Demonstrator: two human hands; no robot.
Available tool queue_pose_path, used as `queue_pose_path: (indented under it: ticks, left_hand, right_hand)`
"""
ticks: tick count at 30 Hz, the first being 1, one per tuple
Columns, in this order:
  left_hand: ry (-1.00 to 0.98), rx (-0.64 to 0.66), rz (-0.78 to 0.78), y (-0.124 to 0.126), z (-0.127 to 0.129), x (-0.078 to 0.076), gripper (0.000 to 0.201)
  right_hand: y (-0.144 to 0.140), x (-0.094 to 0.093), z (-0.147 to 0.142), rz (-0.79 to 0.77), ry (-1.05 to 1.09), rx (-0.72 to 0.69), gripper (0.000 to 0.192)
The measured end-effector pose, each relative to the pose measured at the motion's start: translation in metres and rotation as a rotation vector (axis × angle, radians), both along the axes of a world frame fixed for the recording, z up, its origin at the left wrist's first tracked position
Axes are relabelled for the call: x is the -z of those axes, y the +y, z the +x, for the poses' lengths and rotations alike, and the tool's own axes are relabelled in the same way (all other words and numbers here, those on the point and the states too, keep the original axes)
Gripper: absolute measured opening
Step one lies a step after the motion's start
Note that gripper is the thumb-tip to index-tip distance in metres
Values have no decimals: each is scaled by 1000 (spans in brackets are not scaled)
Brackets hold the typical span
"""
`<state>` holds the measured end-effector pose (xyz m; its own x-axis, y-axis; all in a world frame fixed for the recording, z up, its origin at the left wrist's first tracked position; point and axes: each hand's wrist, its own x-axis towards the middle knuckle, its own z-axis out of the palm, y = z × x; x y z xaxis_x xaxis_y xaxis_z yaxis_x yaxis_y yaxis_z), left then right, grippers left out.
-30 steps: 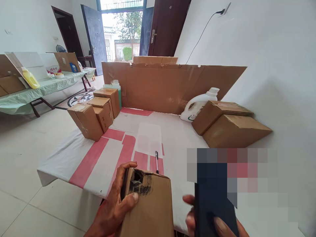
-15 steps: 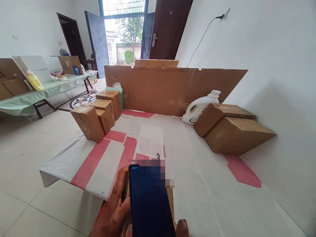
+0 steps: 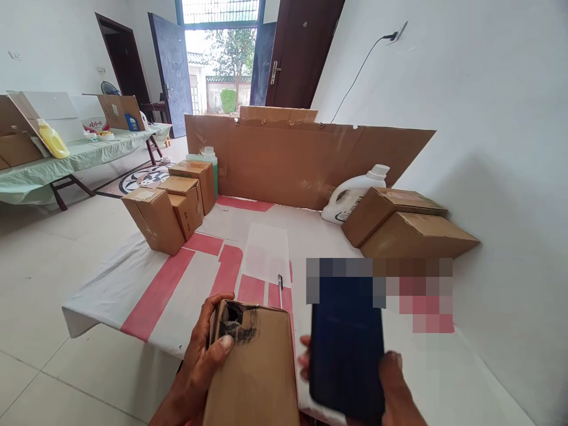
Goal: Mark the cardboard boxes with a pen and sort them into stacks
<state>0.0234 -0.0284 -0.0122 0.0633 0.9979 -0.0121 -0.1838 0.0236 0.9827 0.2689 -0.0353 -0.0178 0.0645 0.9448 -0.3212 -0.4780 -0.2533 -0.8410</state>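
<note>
The surface (image 3: pixel 319 251), under a white and red cover, carries a cardboard panel (image 3: pixel 284 163) along its far edge. Boxes (image 3: pixel 155 222) line its left side; two more (image 3: pixel 417 236) sit at the right, beside a white jug (image 3: pixel 346 201).

The held box (image 3: pixel 255 378) is at the near edge; whether it rests on anything is hidden. The left hand (image 3: pixel 197 367) has its grip around the box's left edge, thumb on the face. The right hand (image 3: pixel 397 384) has its grip across the phone (image 3: pixel 346 349), thumb and fingertips at opposite sides.

Half a second ago the phone covered the box's face; now it is right of the box, apart from it. That leaves the blackened, torn corner (image 3: pixel 232 313) uncovered, with both things in hand. A pen (image 3: pixel 280 283) lies just beyond the box.
</note>
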Motion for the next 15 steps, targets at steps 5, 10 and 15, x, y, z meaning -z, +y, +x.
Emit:
queue_pose_path:
  ticks: [5, 10, 15]
  left_hand:
    - [-41, -79, -9, 6, -7, 5, 62]
    - [-50, -156, 8, 11, -11, 12, 59]
    - [-55, -165, 21, 19, -14, 24, 64]
  right_hand:
    - [64, 50, 38, 30, -474, 256, 72]
    - [90, 101, 55, -65, -871, 198, 77]
    - [91, 112, 62, -179, -1061, 170, 64]
